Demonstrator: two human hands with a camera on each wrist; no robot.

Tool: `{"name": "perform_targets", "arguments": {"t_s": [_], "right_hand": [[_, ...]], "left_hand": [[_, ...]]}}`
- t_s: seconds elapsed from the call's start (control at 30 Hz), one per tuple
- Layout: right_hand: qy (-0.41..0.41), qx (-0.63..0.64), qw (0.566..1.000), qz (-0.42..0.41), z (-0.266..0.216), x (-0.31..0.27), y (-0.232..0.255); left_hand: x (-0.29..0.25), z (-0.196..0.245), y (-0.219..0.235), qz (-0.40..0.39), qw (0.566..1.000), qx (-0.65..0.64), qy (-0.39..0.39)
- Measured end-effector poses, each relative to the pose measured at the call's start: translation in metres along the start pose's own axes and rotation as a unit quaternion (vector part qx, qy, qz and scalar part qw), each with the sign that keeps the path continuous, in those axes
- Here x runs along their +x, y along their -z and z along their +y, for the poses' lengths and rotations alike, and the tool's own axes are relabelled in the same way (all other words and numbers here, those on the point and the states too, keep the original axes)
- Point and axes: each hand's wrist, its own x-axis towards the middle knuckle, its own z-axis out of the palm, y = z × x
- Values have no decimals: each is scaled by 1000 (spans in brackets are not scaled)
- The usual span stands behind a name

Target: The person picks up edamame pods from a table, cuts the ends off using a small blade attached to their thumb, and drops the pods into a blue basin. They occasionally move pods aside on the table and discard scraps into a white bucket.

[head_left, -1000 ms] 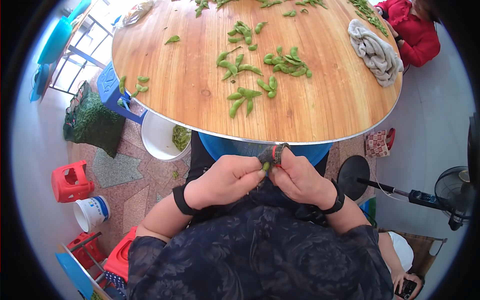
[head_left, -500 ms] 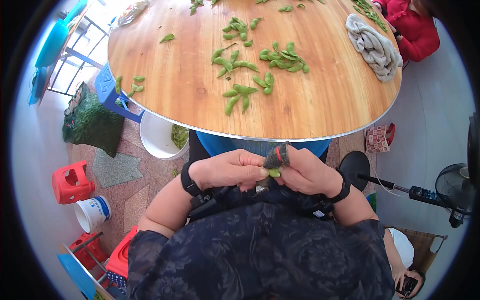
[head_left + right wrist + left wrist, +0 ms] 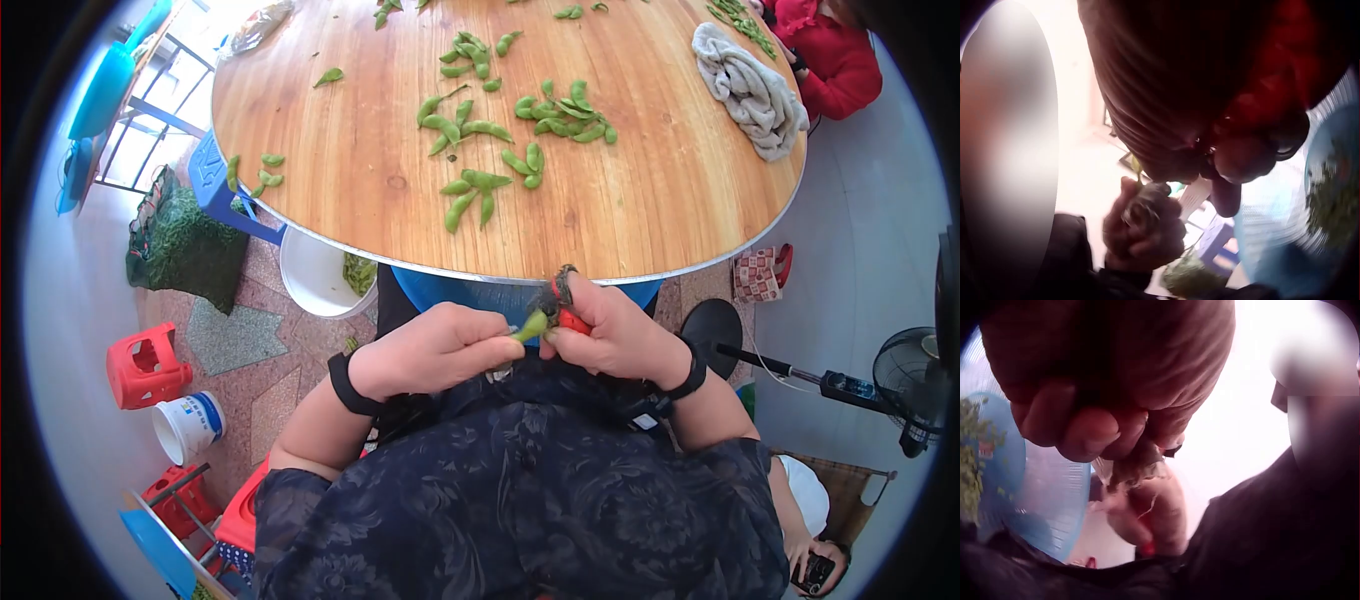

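A green soybean pod (image 3: pixel 532 327) spans the small gap between the two hands, over my lap and just below the table edge. My left hand (image 3: pixel 435 347) pinches its near end between thumb and curled forefinger. With thumb and fingers at the other end, my right hand (image 3: pixel 610 335) grips the pod. A dark wrap (image 3: pixel 560 288) covers a finger of this hand, and something red (image 3: pixel 573 320) shows beside it. In the left wrist view, the curled left fingers (image 3: pixel 1088 434) hide the pod. Under the hands stands a blue basin (image 3: pixel 455 290).
Several pods (image 3: pixel 475 195) lie in small groups on the round wooden table (image 3: pixel 350 200), with a grey towel (image 3: pixel 745 90) at right. A white bucket (image 3: pixel 310 275) with pods stands below. A fan (image 3: pixel 905 375) is at right; a person in red (image 3: pixel 840 65) sits beyond.
The pod has turned from lying level between the fingertips to slanting up to the right. My left hand has shifted slightly left, and red now shows lower among the right fingers.
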Motion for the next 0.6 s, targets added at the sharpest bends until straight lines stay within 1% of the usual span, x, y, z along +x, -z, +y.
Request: {"name": "perform_targets", "arguments": {"t_s": [0.03,0.07,0.1,0.13,0.2,0.23,0.3,0.33,0.4,0.43,0.5,0.53,0.6], "right_hand": [[75,-197,974,78,10,1,-2],[145,-383,899,153,17,1,-4],[165,-379,895,167,13,0,-8],[167,-379,895,164,9,-2,-12],[156,-458,852,201,4,-6,-17],[156,-458,852,200,5,-6,-18],[169,-409,873,205,7,-6,-19],[168,-410,872,206,6,-5,-20],[190,-247,931,192,1,-2,-21],[190,-248,930,192,-2,0,-22],[82,-132,975,159,-6,4,-23],[82,-132,975,159,-6,4,-22],[152,-223,949,163,-8,5,-20]], "left_hand": [[-3,-4,-1,-9,991,-131,27],[-6,-10,-2,-18,964,-261,54],[-6,-16,-3,-34,947,-318,12],[-8,-19,-5,-31,948,-318,13],[-9,-19,-9,-18,916,-400,-34],[-8,-17,-11,-17,915,-401,-34],[-6,-15,-13,6,918,-395,-22],[-5,-14,-13,5,918,-395,-23],[-2,-13,-14,30,951,-307,8],[0,-13,-15,30,951,-306,7],[2,-13,-16,25,969,-242,42],[2,-14,-17,25,969,-242,42],[1,-16,-19,70,986,-148,15]]}}
